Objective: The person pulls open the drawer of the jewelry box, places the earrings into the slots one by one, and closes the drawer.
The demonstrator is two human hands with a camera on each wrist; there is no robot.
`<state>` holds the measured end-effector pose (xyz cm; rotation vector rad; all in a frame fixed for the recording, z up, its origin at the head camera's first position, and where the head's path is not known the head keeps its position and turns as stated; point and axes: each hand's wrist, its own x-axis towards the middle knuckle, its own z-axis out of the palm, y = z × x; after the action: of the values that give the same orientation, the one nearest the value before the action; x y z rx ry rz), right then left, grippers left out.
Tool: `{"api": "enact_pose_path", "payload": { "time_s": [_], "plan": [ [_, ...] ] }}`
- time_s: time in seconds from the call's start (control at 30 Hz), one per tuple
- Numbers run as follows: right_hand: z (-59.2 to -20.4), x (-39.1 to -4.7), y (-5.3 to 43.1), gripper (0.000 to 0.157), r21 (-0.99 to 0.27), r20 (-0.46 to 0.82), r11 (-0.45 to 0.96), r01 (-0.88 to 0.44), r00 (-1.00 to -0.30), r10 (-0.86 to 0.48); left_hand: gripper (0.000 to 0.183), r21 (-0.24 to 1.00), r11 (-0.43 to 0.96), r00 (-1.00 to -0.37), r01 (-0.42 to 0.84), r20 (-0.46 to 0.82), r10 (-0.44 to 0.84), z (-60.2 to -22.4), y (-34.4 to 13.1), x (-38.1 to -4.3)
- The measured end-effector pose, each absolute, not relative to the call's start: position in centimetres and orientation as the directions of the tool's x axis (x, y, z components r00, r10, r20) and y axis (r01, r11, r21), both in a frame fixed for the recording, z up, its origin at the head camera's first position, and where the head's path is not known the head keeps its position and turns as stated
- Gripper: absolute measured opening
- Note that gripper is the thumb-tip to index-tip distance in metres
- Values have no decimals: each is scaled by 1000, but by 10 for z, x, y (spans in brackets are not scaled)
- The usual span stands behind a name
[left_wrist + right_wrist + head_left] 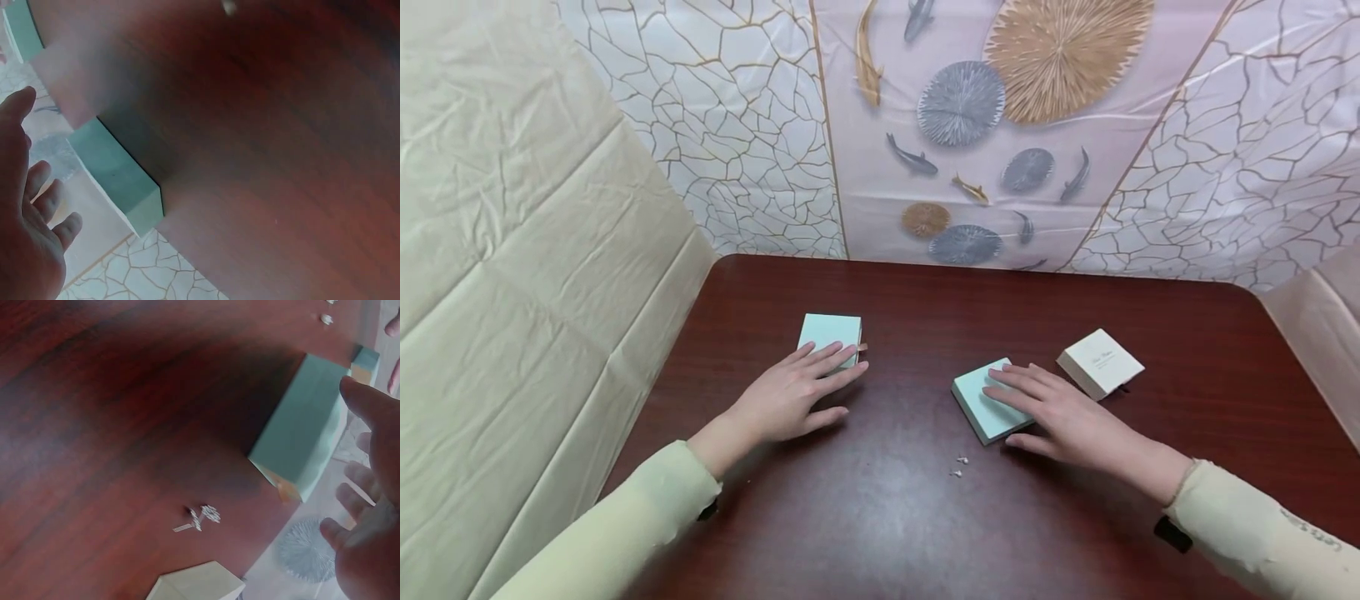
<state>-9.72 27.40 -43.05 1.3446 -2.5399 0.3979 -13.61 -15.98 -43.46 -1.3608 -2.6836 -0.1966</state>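
Note:
My left hand [793,396] is over a pale teal box [831,327] at the table's left, its fingers loosely spread. In the left wrist view, a gap shows between those fingers and the box [119,175]. My right hand [1067,417] reaches over a second teal box [988,408], turned at an angle. The right wrist view shows its thumb [359,397] overlapping that box's upper edge, the other fingers relaxed. Two tiny pale studs, like earrings [962,459], lie in front of this box. Sparkly earring-like pieces [209,514] lie between it and a cream box.
The cream box [1101,364] with small print on top sits at the right, beyond my right hand. A copper-coloured ribbon tab [862,347] sticks out of the left teal box. Patterned cloth [910,183] hangs behind the dark red wooden table [880,533].

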Motion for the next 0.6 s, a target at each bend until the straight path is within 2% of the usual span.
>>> {"api": "enact_pose_path", "payload": {
  "time_s": [0.13, 0.3, 0.4, 0.6],
  "plan": [
    [-439, -97, 273, 74, -114, 355, 519, -847, -523, -775, 66, 73, 614, -617, 786, 162, 770, -437, -157, -129],
    [-452, -101, 273, 54, -100, 399, 488, -867, -485, -779, 67, 62, 636, -637, 770, 150, 756, -439, -152, -120],
    [-458, -103, 272, 55, -90, 417, 476, -875, -467, -780, 68, 65, 643, -644, 763, 154, 749, -439, -151, -114],
    [-464, -102, 270, 52, -82, 417, 486, -870, -473, -776, 67, 103, 656, -663, 748, 156, 732, -441, -149, -106]
  ]
}}
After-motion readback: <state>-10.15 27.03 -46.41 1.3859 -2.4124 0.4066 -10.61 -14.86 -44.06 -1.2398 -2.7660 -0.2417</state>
